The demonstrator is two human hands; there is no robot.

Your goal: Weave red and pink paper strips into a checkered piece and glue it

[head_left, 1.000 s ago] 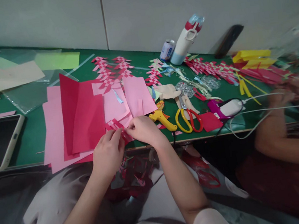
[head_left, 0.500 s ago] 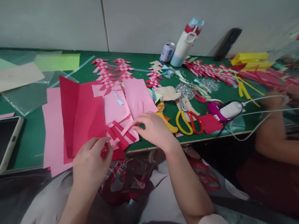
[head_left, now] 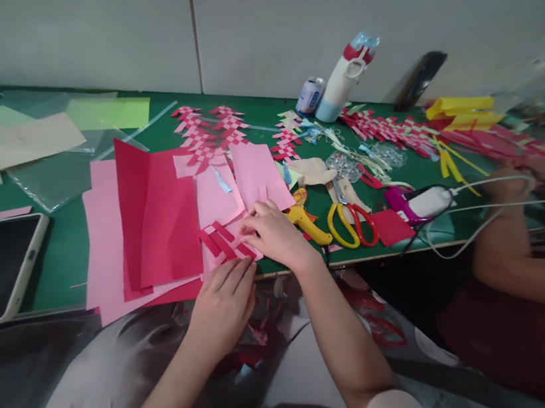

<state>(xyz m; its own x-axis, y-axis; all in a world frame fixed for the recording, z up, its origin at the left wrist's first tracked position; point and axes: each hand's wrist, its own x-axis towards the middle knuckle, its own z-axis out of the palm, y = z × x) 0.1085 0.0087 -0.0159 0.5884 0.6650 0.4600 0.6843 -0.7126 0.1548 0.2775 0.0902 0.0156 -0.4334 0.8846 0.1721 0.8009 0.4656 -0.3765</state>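
Strips (head_left: pixel 222 234): red and pink, crossed, near the tabletop's (head_left: pixel 67 248) front edge, between red sheet (head_left: pixel 169 224) and glue gun (head_left: pixel 312 227)
Left hand (head_left: pixel 225 300): fingers together, at the strips' near edge; any grip hidden
Right hand (head_left: pixel 276 233): thumb and fingertips narrowed at the strips' right end; cannot tell whether pinching
Scissors (head_left: pixel 344 204): just right of the glue gun
Phone (head_left: pixel 2 263): far left

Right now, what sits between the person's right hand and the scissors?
In the head view, what looks like a yellow glue gun lies between the right hand and the scissors.
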